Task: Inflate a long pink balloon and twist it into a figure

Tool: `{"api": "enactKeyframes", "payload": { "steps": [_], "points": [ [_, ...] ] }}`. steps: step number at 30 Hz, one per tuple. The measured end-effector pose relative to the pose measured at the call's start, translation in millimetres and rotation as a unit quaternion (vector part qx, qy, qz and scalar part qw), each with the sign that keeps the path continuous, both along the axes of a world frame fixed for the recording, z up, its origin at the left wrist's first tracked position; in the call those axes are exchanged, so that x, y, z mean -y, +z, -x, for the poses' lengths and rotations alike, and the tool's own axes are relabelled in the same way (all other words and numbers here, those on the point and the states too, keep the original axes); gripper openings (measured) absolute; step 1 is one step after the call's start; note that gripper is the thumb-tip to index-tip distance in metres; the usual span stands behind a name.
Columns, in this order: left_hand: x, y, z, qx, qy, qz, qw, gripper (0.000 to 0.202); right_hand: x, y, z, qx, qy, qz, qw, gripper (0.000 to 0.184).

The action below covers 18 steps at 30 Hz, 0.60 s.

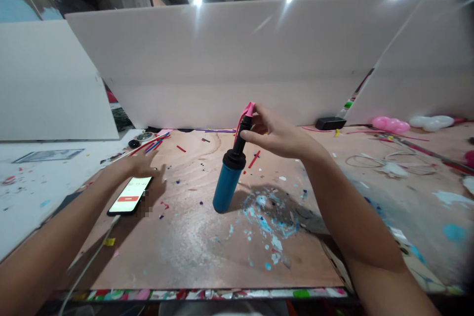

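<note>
A blue hand balloon pump [226, 185] with a black upper part stands tilted on the wooden tabletop. A pink long balloon [250, 108] sits over its tip and hangs down along the pump's left side. My right hand [272, 131] grips the pump's top, thumb against the black shaft and fingers by the balloon's mouth. Over at the left, my left hand [142, 163] hovers above the far end of a phone [129, 197], fingers stretched out and holding nothing. The lit phone screen shows a red button. Whether those fingers touch anything I cannot tell.
Long balloons in red and blue [157, 143] lie behind my left hand. Pink twisted balloons [390, 124] and white ones [431, 122] rest at the far right. A black box [330, 123] stands by the white panel [229, 59]. The phone's cable [91, 261] runs toward me.
</note>
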State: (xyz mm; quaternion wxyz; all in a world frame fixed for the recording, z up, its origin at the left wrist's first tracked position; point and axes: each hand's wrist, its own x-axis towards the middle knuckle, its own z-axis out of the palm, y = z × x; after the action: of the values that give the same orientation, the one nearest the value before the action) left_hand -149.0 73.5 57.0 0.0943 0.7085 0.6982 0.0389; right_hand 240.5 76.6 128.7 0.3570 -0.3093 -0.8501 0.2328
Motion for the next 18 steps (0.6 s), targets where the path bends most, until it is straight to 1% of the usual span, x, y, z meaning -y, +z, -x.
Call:
{"api": "enactKeyframes", "payload": {
  "steps": [1, 2, 3, 4, 5, 6, 7, 9, 10, 11, 12, 13, 15, 17, 18],
  "points": [
    [-2.0, 19.0, -21.2, -0.007, -0.035, 0.019, 0.999, 0.092, 0.2, -0.4, -0.1, -0.001, -0.001, -0.002, 1.000, 0.027],
    [-3.8, 37.8, -43.8, 0.024, -0.099, 0.015, 0.995, 0.087, 0.5, -0.7, 0.0, -0.002, -0.002, -0.003, 1.000, 0.027],
    [-5.3, 55.3, -66.4, 0.081, -0.142, 0.028, 0.986, 0.082, 0.9, -1.0, 0.1, -0.004, -0.002, -0.005, 1.000, 0.027],
    [-6.3, 70.3, -87.6, 0.152, -0.180, 0.045, 0.971, 0.077, 1.3, -1.2, 0.3, -0.007, -0.001, -0.007, 1.000, 0.027],
    [-6.7, 82.4, -106.5, 0.220, -0.233, 0.047, 0.946, 0.072, 1.7, -1.2, 0.5, -0.011, 0.005, -0.007, 1.000, 0.027],
    [-6.4, 91.2, -122.2, 0.283, -0.282, 0.018, 0.917, 0.071, 2.2, -1.1, 0.8, -0.015, 0.013, -0.004, 1.000, 0.028],
    [-5.2, 96.7, -134.3, 0.339, -0.315, -0.014, 0.886, 0.068, 2.7, -1.0, 1.1, -0.019, 0.021, 0.003, 1.000, 0.029],
    [-1.0, 99.4, -148.3, 0.423, -0.365, -0.063, 0.827, 0.067, 3.7, -0.9, 1.9, -0.025, 0.031, 0.021, 0.999, 0.035],
    [1.7, 97.8, -151.1, 0.450, -0.382, -0.072, 0.804, 0.067, 4.1, -1.1, 2.5, -0.027, 0.032, 0.029, 0.999, 0.042],
    [4.5, 95.2, -151.9, 0.465, -0.398, -0.069, 0.788, 0.067, 4.3, -1.5, 3.2, -0.028, 0.031, 0.033, 0.999, 0.050],
    [7.1, 92.3, -151.4, 0.468, -0.413, -0.056, 0.779, 0.067, 4.4, -2.1, 3.9, -0.026, 0.029, 0.034, 0.999, 0.057],
    [9.3, 89.4, -150.1, 0.463, -0.425, -0.040, 0.777, 0.066, 4.4, -2.8, 4.6, -0.023, 0.029, 0.031, 0.999, 0.062],
    [11.5, 84.9, -147.0, 0.447, -0.436, -0.013, 0.781, 0.065, 4.0, -4.4, 5.6, -0.018, 0.024, 0.021, 0.999, 0.067],
    [10.6, 82.1, -144.3, 0.449, -0.429, -0.014, 0.784, 0.064, 3.5, -5.5, 6.0, -0.014, 0.012, 0.011, 1.000, 0.068],
    [9.3, 81.0, -143.4, 0.458, -0.417, -0.028, 0.785, 0.063, 3.2, -5.7, 6.1, -0.013, 0.006, 0.008, 1.000, 0.069]
  ]
}}
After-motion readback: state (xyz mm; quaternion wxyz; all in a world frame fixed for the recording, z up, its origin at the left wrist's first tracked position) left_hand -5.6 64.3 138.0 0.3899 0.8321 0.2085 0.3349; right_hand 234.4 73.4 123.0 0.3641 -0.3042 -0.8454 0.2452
